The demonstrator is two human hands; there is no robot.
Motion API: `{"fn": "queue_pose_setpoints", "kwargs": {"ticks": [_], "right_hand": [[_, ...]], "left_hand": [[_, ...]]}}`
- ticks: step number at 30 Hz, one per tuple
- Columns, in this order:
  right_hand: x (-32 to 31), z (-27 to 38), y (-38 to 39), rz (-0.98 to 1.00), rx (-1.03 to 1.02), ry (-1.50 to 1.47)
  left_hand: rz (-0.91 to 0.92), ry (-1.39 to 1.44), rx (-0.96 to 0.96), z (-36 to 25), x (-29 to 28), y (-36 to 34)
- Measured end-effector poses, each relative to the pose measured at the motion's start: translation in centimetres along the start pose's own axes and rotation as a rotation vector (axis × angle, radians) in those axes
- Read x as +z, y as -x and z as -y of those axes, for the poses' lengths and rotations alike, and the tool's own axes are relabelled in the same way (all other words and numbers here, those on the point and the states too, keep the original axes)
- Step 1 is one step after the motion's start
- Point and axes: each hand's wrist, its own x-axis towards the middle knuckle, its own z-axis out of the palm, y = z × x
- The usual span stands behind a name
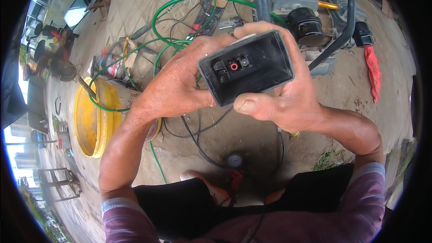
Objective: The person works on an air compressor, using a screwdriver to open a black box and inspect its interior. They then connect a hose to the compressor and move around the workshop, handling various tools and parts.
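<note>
Held up between both hands is a black rectangular plastic housing (265, 69), tilted so that its open side faces me. Inside it sit a small red round part, a metal screw head and a black block. My left hand (180, 74) grips the housing's left end, thumb at the lower edge. Around the right end curls my right hand (288, 85), its thumb pressed on the lower rim and fingers behind the top. The back of the housing is hidden. Behind it stands an air compressor pump (292, 0) with finned cylinders and a black round filter (306, 24).
A green hose (180, 0) loops across the ground to a yellow bucket (93, 121) at the left. Dark cables and a pressure gauge (234, 160) lie near my feet. A red cloth (372, 72) hangs at the right. A saw-like tool (204, 18) lies farther back.
</note>
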Motion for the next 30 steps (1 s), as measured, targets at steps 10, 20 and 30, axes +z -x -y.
{"fn": "queue_pose_setpoints", "kwargs": {"ticks": [10, 20, 30], "right_hand": [[-0.8, -0.8, 1.0, 0.099, 0.147, 0.037], [-0.1, -1.7, 0.8, 0.055, -0.143, 0.386], [0.0, -0.9, 0.5, 0.085, -0.205, 0.438]], "left_hand": [[-0.004, 0.436, 0.049, 2.4, -1.4, 0.5], [0.035, 0.726, -0.064, 4.2, -1.5, 1.1], [0.058, 0.907, -0.229, 5.5, -1.2, 1.4]]}}
